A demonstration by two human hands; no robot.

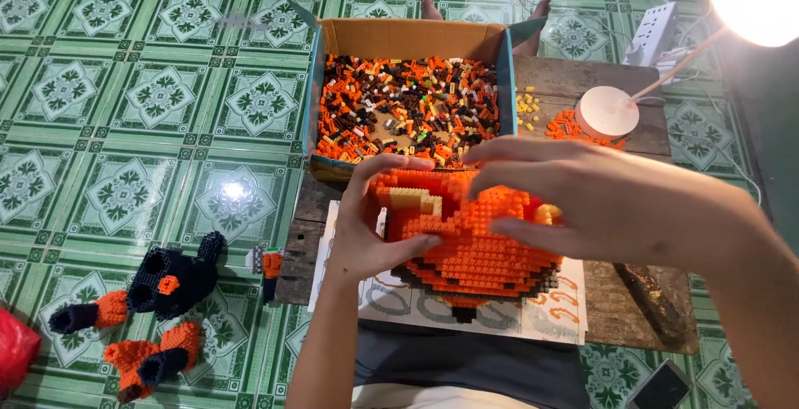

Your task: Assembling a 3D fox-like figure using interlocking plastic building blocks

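Note:
A large orange brick-built figure (470,247), with a cream patch and a dark brown base, is held above a printed sheet (545,313) on a low wooden table (641,309). My left hand (370,222) grips its left side, thumb under and fingers curled over the top. Across its top and right side lies my right hand (599,197), fingers spread and pressing on the studs. Behind the figure stands a cardboard box (408,39) filled with several small orange, brown, black and white bricks.
A white desk lamp (607,111) shines at the back right, beside piles of loose yellow bricks (527,108) and orange bricks (566,126). A power strip (653,34) lies beyond. Black-and-orange built parts (162,284) lie on the green tiled floor. A phone (662,388) lies near the right.

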